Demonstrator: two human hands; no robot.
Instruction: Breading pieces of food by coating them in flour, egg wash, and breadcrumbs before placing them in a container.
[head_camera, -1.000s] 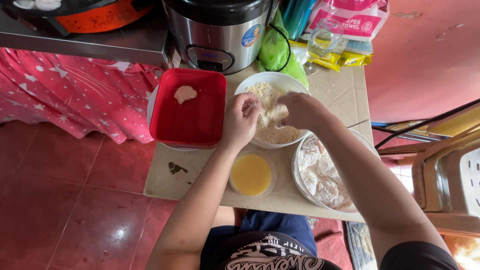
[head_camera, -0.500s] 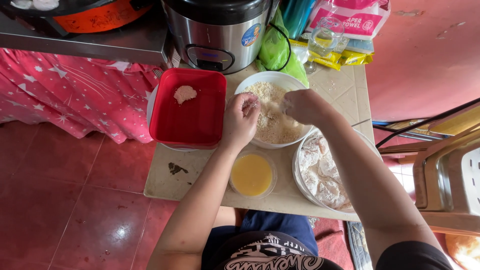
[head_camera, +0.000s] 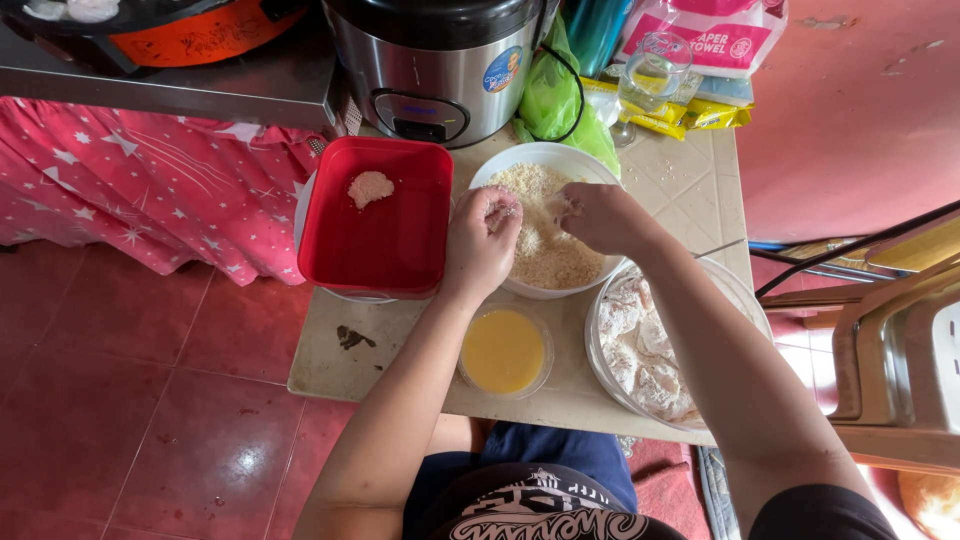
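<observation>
Both my hands are over a white bowl (head_camera: 540, 153) filled with pale breadcrumbs (head_camera: 548, 255). My left hand (head_camera: 484, 240) is cupped at the bowl's left rim, its curled fingers holding a pinch of crumbs. My right hand (head_camera: 597, 216) hovers over the bowl's right side, fingers curled on a small crumb-coated piece that it mostly hides. To the left stands a red square container (head_camera: 380, 235) with one breaded piece (head_camera: 370, 187) in its far corner. A small clear bowl of yellow beaten egg (head_camera: 503, 350) sits under my left wrist.
A large clear bowl of floured pieces (head_camera: 640, 350) lies under my right forearm. Behind the bowls stand a steel rice cooker (head_camera: 440, 70), a green bag (head_camera: 550, 95), a glass (head_camera: 650, 75) and a paper towel pack (head_camera: 700, 35). A plastic chair (head_camera: 900, 370) is at right.
My hands were pressed together over the crumbs; now they have drawn slightly apart, the left toward the bowl's left rim.
</observation>
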